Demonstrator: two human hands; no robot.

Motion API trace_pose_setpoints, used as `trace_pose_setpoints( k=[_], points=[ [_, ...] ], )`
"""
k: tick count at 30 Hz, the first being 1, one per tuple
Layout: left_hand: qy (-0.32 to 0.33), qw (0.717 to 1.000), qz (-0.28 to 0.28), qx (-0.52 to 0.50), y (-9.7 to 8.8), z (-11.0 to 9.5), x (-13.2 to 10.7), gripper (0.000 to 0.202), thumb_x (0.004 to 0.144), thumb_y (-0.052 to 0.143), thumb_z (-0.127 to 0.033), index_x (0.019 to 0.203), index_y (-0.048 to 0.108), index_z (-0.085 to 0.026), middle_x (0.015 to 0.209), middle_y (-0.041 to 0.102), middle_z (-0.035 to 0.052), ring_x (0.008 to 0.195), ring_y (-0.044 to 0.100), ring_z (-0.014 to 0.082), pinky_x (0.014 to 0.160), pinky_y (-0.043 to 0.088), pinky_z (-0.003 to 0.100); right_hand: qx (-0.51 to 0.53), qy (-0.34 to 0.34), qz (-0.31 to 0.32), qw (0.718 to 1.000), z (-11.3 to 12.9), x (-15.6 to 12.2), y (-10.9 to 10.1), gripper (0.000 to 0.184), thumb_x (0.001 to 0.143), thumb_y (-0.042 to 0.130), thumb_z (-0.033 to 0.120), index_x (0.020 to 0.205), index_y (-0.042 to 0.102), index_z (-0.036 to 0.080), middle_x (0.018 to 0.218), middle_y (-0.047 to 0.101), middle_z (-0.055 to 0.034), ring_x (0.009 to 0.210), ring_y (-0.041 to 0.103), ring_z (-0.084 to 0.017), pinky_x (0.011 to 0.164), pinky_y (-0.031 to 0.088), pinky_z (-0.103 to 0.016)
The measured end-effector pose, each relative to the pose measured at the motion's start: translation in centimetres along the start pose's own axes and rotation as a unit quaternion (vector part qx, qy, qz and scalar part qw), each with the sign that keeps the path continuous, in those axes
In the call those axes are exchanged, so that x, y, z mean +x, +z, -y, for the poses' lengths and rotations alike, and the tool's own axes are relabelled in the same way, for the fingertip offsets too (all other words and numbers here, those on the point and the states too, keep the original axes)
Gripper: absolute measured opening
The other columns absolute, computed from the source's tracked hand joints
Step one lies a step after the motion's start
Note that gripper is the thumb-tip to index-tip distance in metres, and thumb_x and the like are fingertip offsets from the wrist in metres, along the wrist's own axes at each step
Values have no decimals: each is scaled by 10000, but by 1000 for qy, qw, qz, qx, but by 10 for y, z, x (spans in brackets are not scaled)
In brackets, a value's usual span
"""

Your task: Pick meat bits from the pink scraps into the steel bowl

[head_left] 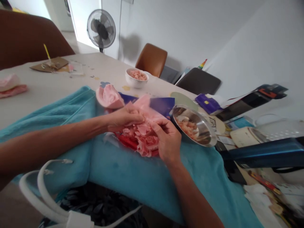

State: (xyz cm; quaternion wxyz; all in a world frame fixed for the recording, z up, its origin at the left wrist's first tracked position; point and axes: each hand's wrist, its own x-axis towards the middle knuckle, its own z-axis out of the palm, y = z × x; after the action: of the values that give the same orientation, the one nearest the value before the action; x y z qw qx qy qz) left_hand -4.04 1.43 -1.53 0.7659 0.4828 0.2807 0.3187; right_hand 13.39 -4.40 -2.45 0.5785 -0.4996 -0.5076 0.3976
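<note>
My left hand (127,116) pinches the near left part of a thin pink sheet (148,109), whose material I cannot make out. With thumb and fingers closed, my right hand (169,139) grips the same sheet from the right side. Below both hands lies a heap of crumpled pink scraps (147,142), with something glossy and red (128,141) under it. A rounded, folded pink piece (109,96) rests just beyond my left wrist. Right of my right hand, a tilted steel bowl (206,126) contains pale orange-pink bits.
A turquoise towel (133,177) covers the near table edge. Farther back stands a white bowl (135,83) of pink pieces. A dark blue sheet (163,104) lies behind my hands. White cables (44,183) loop at lower left. Several items crowd the right, including a purple packet (208,103).
</note>
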Motion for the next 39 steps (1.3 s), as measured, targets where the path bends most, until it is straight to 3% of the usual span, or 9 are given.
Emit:
trace_pose_setpoints(
  k=[4,8,13,19,26,32,39],
  points=[
    [-22,999,22,-20,-4,1,1,215,719,731,-220,633,542,-166,398,459,-65,301,469,77,294,384,157,100,76,31,992,1,2,0,188,706,762,324,741,624,201,686,636,37,595,617,-117,542,553,-259],
    [-17,999,33,-39,-9,-3,0,235,727,714,-214,606,516,-179,356,383,-81,278,429,73,300,386,161,88,84,29,992,5,3,-2,193,680,771,318,721,623,202,684,633,30,612,612,-119,556,575,-264],
    [6,999,4,-39,-9,-11,-1,249,694,748,-227,602,522,-179,358,394,-82,291,437,73,306,395,161,109,89,20,990,8,7,-7,205,687,759,318,709,592,200,681,605,43,592,576,-106,558,567,-270],
    [-32,999,-11,24,-1,-5,0,156,704,743,-195,723,594,-154,520,611,-20,359,513,70,323,376,143,129,102,36,986,8,5,-6,168,678,770,287,718,636,194,677,620,35,612,590,-113,589,568,-277],
    [-43,997,-6,62,3,0,-3,226,723,765,-293,767,593,-154,571,595,-19,374,507,72,321,372,161,72,70,3,995,4,1,0,152,690,768,304,722,665,197,699,668,21,593,612,-116,581,549,-262],
    [20,978,-91,189,8,2,-3,166,742,766,-237,805,648,-138,592,594,-34,431,515,45,403,405,144,35,35,12,999,-1,-1,3,124,721,763,294,730,673,209,683,656,37,624,617,-116,623,538,-263],
    [61,956,-62,279,1,5,0,102,784,692,-243,810,691,-144,613,588,-28,484,503,53,465,387,165,-111,-71,-3,991,-1,-5,2,82,780,706,290,767,678,214,757,687,19,682,620,-131,687,525,-293]
  ],
)
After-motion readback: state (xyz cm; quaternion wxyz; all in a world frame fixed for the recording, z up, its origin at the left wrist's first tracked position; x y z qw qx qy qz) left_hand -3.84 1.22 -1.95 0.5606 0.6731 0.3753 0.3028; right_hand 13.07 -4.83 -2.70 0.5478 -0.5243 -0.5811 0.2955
